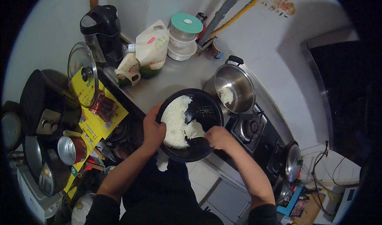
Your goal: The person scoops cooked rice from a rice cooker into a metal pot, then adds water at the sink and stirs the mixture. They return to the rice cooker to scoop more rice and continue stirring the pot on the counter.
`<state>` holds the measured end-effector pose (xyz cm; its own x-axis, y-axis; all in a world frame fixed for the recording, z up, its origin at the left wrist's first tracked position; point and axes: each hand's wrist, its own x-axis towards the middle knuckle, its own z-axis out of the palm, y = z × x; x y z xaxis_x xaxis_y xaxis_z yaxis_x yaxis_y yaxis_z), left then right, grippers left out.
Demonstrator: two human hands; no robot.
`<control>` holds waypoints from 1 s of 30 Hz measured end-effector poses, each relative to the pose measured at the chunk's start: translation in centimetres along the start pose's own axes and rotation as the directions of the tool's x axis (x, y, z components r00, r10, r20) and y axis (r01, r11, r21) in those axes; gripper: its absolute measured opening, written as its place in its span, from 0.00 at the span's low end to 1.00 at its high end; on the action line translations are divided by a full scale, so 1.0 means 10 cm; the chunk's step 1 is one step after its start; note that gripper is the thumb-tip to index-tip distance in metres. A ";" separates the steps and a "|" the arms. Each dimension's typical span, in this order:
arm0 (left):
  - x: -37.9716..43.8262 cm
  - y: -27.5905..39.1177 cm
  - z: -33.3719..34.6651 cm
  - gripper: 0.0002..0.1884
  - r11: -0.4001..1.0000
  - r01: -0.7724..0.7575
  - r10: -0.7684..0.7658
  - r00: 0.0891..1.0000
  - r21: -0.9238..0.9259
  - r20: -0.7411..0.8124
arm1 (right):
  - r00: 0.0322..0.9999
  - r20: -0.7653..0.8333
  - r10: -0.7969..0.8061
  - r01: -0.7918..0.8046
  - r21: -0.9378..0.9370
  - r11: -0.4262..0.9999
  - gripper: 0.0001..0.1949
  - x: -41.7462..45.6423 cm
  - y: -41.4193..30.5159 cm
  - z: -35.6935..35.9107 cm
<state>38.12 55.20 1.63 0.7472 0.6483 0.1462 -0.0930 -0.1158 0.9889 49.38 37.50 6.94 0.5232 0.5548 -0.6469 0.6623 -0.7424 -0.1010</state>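
My left hand [154, 128] grips the left rim of a black rice cooker inner pot [206, 149], thumb over the edge. Cooked white rice [174, 123] covers the left half of the pot; the dark coated bottom shows on the right. In my right hand [220, 138] is a pale rice paddle [195, 129], its handle hidden by my fingers. The paddle's blade lies at the broken edge of the rice. Beyond the pot to the right stands a stainless steel stockpot [243, 90] with a clump of rice [226, 95] inside it.
A gas stove [250, 128] is at right, with a lidded pan [292, 162] farther along. Behind are refill pouches [152, 43], stacked food containers [182, 43] and a black water dispenser [101, 31]. A glass lid [83, 75], packaged meat [104, 105] and a small saucepan [71, 150] crowd the left.
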 end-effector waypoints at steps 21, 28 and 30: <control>0.03 -0.09 -0.05 0.28 1.000 0.031 -0.031 1.000 -0.001 -0.004 | 0.942 -0.323 0.094 -0.156 -0.173 0.973 0.10 -0.32 -0.03 -0.22; 0.06 -0.02 0.00 0.29 0.998 0.022 -0.022 1.000 -0.051 -0.010 | 0.944 -0.329 -0.007 -0.112 -0.341 0.933 0.07 0.05 -0.38 0.11; 0.07 -0.03 0.00 0.29 0.999 0.048 -0.048 0.999 -0.016 0.008 | 0.950 -0.313 0.008 -0.115 -0.324 0.939 0.07 0.03 -0.40 0.09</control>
<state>38.64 55.67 1.38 0.7558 0.6474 0.0983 -0.0673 -0.0725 0.9951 46.44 40.35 6.48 0.6700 0.6387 -0.3783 0.7358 -0.6389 0.2245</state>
